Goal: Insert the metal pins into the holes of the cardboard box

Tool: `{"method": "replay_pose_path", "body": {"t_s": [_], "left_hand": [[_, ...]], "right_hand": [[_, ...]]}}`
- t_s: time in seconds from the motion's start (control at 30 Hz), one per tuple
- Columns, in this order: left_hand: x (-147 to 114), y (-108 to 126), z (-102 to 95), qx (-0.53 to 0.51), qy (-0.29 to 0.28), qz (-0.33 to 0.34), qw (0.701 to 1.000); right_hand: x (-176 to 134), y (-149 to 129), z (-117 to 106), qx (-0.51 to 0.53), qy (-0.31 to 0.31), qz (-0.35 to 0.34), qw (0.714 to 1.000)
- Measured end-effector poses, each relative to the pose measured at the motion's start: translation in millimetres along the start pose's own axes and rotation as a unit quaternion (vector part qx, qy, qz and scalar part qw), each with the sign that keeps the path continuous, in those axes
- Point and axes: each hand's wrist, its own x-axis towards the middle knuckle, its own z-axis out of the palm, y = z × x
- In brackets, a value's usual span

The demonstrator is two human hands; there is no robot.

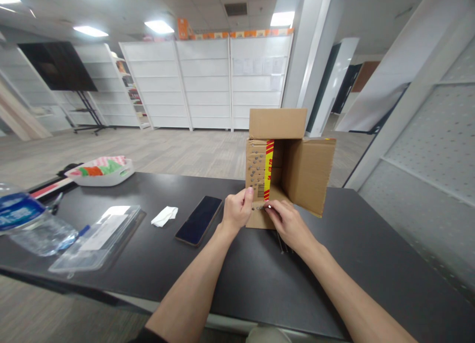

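Note:
An open cardboard box [317, 174] lies on its side on the black table, its opening facing me. Many small grey round heads, like nail heads, dot its left flap [257, 160], next to a yellow and red tape strip [269, 170]. My left hand [237, 209] is closed on the flap's left edge, thumb in front. Low on that flap, my right hand [285, 221] pinches a small nail [269, 206], of which only a bright tip shows. Several thin nails [282, 245] lie on the table, partly hidden under my right hand.
Left of my left arm lie a phone [199, 220] and a crumpled white tissue [164, 216]. Farther left are a clear plastic case [98, 239], a water bottle [33, 224] and a white basket [104, 177] with colourful cloth. White shelving [204, 80] stands beyond the table.

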Motion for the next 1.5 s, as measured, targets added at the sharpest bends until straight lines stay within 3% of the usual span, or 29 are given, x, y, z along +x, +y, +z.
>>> {"method": "replay_pose_path", "body": {"t_s": [0.87, 1.5], "left_hand": [[0.1, -1.1, 0.0, -0.004, -0.003, -0.003, 1.000], [-0.1, -0.1, -0.1, -0.009, -0.002, -0.006, 1.000]], "right_hand": [[-0.4, 7.0, 1.8, -0.012, 0.029, 0.008, 0.999], [0.4, -4.3, -3.9, -0.058, 0.001, 0.042, 0.997]]}}
